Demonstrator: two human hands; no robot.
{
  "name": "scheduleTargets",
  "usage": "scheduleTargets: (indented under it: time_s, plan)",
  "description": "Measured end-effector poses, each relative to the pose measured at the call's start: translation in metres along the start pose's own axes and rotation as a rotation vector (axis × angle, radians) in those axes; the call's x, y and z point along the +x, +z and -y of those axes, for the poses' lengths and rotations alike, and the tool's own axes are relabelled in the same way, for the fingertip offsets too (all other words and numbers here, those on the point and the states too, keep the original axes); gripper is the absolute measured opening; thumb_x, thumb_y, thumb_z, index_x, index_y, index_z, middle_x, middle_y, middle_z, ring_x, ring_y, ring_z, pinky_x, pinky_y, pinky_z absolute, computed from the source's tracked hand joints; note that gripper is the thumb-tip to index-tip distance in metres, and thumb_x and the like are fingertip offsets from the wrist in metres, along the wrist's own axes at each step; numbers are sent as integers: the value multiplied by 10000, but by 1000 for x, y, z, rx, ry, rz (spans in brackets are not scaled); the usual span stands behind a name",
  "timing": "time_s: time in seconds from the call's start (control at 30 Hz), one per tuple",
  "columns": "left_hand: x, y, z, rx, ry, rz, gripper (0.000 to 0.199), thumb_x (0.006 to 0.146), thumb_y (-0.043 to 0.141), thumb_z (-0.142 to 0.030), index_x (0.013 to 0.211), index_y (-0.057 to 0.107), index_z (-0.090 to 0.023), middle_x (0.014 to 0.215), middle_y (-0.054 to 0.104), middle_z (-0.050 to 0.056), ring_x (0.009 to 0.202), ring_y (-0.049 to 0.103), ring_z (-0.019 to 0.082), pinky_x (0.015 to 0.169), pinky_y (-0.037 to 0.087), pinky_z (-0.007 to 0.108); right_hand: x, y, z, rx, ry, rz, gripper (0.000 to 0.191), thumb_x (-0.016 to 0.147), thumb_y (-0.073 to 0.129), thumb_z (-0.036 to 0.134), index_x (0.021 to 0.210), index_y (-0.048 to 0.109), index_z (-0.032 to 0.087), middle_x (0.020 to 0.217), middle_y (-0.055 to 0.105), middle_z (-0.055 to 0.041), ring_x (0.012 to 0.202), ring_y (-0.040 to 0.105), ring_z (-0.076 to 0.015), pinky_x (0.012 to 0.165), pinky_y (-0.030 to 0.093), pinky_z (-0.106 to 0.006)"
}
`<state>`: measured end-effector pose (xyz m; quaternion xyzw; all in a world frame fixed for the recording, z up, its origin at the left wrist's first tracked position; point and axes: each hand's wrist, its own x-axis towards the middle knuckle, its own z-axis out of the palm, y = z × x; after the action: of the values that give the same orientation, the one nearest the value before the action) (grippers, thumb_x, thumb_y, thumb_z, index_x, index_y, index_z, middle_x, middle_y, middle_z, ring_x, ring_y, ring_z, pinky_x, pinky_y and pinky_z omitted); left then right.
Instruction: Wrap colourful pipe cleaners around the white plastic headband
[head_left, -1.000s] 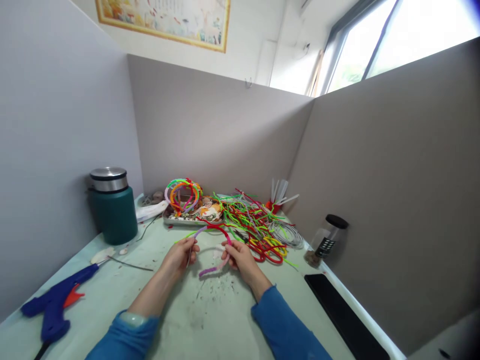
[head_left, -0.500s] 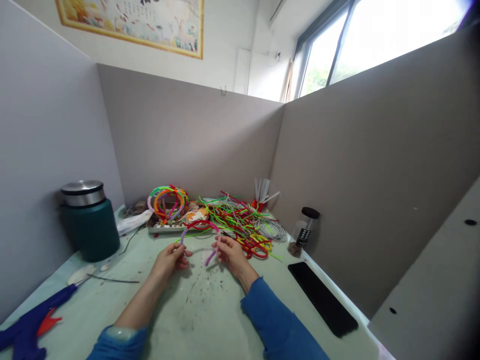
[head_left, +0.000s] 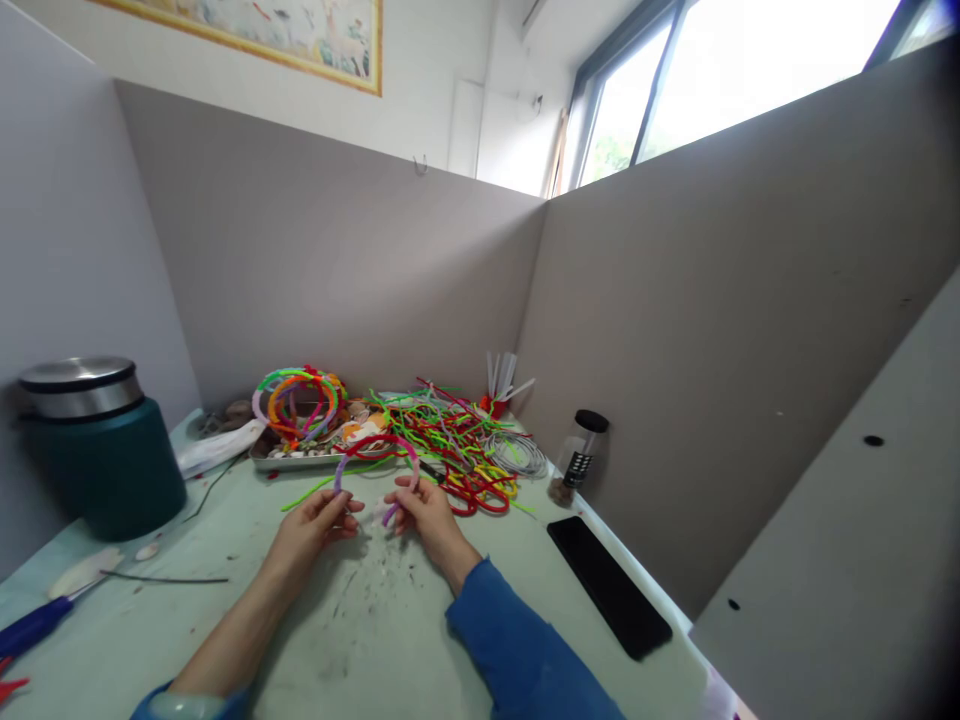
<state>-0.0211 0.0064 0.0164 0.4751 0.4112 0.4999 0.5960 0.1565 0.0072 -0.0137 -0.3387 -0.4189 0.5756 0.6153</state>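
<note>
Between my hands a hoop of fuzzy pipe cleaner [head_left: 375, 440] arches upward, red at the top, with purple on the left and pink on the right. My left hand [head_left: 319, 520] pinches its purple end. My right hand [head_left: 420, 510] grips the pink side, and a short purple end pokes out below those fingers. Just beyond lies a metal tray [head_left: 300, 462] of small pieces, with several finished-looking coloured rings [head_left: 300, 405] stacked on it. To its right spreads a tangled heap of red, green and yellow pipe cleaners [head_left: 450, 430].
A dark green thermos [head_left: 124, 460] stands at the left, with a blue glue gun [head_left: 34, 628] in front. At the right are a clear jar with a black lid [head_left: 581, 460] and a black phone [head_left: 609, 588]. White sticks [head_left: 501, 378] stand at the back. Grey partitions [head_left: 337, 250] enclose the table.
The whole view has turned a little to the right, so everything sits further left. Both hands keep hold of the pipe-cleaner hoop, and its two ends look slightly closer together.
</note>
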Motion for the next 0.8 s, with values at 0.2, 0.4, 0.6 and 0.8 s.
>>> scheduleTargets:
  time_s: [0.2, 0.4, 0.6, 0.8]
  plan:
    - [6, 8, -4, -41, -32, -55, 390, 585, 737, -347, 867, 589, -123, 825, 663, 58, 552, 560, 93, 568, 511, 241, 2, 1, 1, 9, -22, -63, 339, 663, 636, 304, 934, 527, 133, 765, 636, -44, 476, 542, -83, 376, 461, -186]
    - [24, 17, 6, -112, -14, -71, 455, 590, 713, -404, 918, 600, -110, 693, 624, 11, 468, 493, 73, 464, 465, 222, 7, -4, 0, -92, -98, -154, 294, 743, 548, 326, 953, 506, 124, 686, 633, -23, 409, 509, -69, 326, 403, -153]
    - [25, 15, 19, -144, -35, -74, 438, 593, 708, -407, 890, 595, -105, 625, 598, -3, 444, 488, 85, 426, 430, 228, 12, -14, -9, -201, -130, -213, 313, 760, 529, 394, 939, 525, 137, 706, 619, -18, 385, 494, -57, 294, 364, -138]
    - [21, 13, 16, -211, -68, -15, 396, 636, 691, -375, 905, 586, -105, 630, 593, -5, 453, 479, 79, 428, 418, 223, 11, -13, -8, -209, -102, -214, 348, 770, 519, 423, 962, 519, 133, 683, 612, -16, 375, 488, -58, 287, 348, -137]
